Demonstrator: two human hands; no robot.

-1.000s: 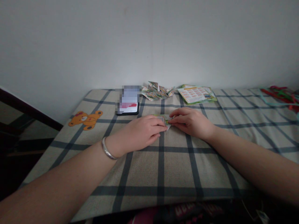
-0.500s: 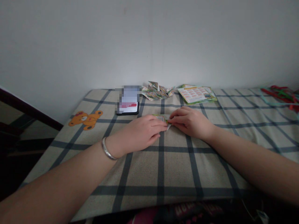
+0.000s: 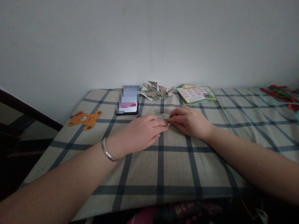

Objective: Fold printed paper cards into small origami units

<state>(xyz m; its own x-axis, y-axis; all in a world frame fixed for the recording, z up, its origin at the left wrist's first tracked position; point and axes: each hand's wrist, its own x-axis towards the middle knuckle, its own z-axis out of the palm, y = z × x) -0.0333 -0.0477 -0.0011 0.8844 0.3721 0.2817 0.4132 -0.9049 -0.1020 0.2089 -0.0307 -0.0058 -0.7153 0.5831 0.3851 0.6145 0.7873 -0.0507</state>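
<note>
My left hand [image 3: 139, 132], with a silver bangle on its wrist, rests on the checked cloth [image 3: 163, 168] with its fingers pressed onto a small folded piece of printed paper [image 3: 160, 118]. My right hand [image 3: 188, 121] meets it from the right, fingertips pinching the same paper at its right end. Most of the paper is hidden under both hands. A heap of several folded paper pieces [image 3: 156, 91] lies further back near the wall, beside a stack of flat printed sheets [image 3: 194, 93].
A black phone [image 3: 128, 100] lies behind my left hand. An orange bear print [image 3: 85, 119] marks the cloth at the left. Red and green ribbons [image 3: 281, 94] lie at the far right. The cloth's left edge drops to a dark floor.
My right hand's fingertips have slid slightly left along the paper toward my left hand. The white corner of paper below the fingers no longer shows.
</note>
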